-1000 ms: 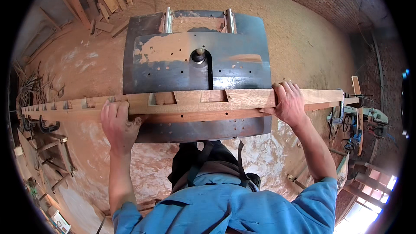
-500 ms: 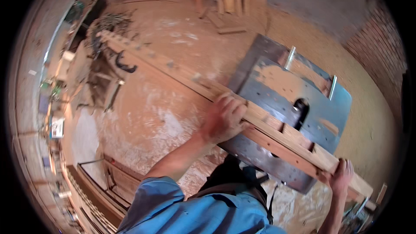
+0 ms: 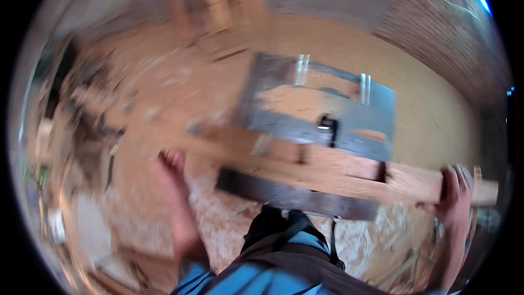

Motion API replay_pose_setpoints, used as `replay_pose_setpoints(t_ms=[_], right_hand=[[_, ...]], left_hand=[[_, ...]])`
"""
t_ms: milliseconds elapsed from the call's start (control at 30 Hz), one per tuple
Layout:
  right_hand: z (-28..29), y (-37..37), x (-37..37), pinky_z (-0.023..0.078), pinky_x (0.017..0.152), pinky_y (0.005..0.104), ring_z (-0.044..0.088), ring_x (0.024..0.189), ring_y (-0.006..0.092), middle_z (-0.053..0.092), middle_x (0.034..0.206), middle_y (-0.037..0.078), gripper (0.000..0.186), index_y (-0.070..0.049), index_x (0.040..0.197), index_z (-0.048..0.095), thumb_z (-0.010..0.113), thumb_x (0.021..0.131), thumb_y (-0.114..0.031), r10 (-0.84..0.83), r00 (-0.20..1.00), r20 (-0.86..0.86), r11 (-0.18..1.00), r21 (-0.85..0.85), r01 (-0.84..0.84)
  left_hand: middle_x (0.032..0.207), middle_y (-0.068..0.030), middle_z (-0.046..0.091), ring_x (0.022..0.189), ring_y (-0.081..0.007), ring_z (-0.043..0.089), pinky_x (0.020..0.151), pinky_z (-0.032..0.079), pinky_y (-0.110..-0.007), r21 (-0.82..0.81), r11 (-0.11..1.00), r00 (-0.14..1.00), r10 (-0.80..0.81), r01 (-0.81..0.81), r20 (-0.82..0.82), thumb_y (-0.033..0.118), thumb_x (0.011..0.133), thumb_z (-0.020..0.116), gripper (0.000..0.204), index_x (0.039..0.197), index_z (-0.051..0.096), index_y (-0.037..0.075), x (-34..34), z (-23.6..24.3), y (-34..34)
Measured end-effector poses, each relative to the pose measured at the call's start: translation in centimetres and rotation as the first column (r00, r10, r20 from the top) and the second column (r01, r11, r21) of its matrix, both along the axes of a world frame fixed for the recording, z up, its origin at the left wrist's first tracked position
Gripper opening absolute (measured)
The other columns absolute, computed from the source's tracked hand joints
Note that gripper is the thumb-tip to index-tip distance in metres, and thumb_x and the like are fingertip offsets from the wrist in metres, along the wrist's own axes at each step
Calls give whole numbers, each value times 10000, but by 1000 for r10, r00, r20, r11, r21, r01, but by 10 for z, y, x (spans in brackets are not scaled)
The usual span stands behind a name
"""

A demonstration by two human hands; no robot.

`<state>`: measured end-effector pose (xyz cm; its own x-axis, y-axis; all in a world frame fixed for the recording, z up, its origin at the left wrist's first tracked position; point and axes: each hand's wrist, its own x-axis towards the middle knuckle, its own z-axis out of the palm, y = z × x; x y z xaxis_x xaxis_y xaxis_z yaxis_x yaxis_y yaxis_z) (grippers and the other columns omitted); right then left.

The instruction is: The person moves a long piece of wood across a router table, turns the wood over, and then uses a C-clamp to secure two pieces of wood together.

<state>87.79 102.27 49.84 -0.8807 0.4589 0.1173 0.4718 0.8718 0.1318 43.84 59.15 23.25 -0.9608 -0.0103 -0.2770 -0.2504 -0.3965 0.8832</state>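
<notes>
A long notched wooden beam [image 3: 327, 172] lies across a metal machine table [image 3: 360, 123] and runs off to the far left, where motion blurs it. My right hand [image 3: 456, 188] is closed around the beam near its right end, fingers over the top. At the beam's near edge, toward the left, is my left hand [image 3: 171, 166]. Its fingers look curled but are smeared, and I cannot tell whether they grip the wood. Dark notches show along the beam's far side. Just beyond it, a dark slot [image 3: 328, 128] opens in the tabletop.
Two upright metal rods [image 3: 365, 88] stand at the table's far side, with sawdust patches [image 3: 289, 101] on its top. Boards [image 3: 215, 3] lean against the back wall. Clutter [image 3: 90, 109] lies at the left, and a brick wall [image 3: 436, 33] rises at the far right.
The view has turned, so the machine table sits further left. My left hand has shifted from over the beam's middle to further left along it. My right hand keeps its hold near the right end.
</notes>
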Motion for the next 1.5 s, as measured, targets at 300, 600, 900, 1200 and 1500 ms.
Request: replay_pose_setpoints(t_ms=[300,600,900,1200,1500], right_hand=[[80,-38,-35,570,759,398,675,856,282,613,868,90,605,-58,920,538,749,742,-596,179,983,35,984,2,-179],[64,-76,81,496,665,399,598,774,269,539,816,57,711,-95,884,508,708,627,-727,75,985,-156,995,79,-63],[63,-141,227,479,683,390,586,783,275,532,819,57,726,-100,836,484,735,581,-732,-92,957,-274,972,185,146],[19,-260,438,511,775,407,643,869,295,610,869,72,729,-91,856,555,815,535,-692,-337,861,-380,897,149,417],[-4,-382,632,489,882,407,608,962,296,603,963,91,747,-63,1004,597,873,562,-597,-524,645,-556,698,154,700]], left_hand=[[1168,-175,685,1035,-274,645,861,559,-445,169,984,992,-78,61,98,517,985,565,583,1294,595,23,32,28,133],[1150,-174,682,1025,-272,644,864,557,-440,485,445,473,-878,753,70,485,999,540,550,1284,590,16,204,-1,277],[1133,-173,679,1015,-270,642,867,554,-436,683,-244,-263,-962,688,-79,453,1014,514,519,1274,585,9,455,22,311],[1115,-173,675,1005,-268,640,870,552,-431,697,-595,-652,-719,399,-241,421,1028,489,489,1264,579,2,743,46,260],[1098,-172,672,995,-266,639,874,549,-426,627,-723,-713,-600,289,-363,388,1042,463,460,1254,574,-5,915,89,212]])
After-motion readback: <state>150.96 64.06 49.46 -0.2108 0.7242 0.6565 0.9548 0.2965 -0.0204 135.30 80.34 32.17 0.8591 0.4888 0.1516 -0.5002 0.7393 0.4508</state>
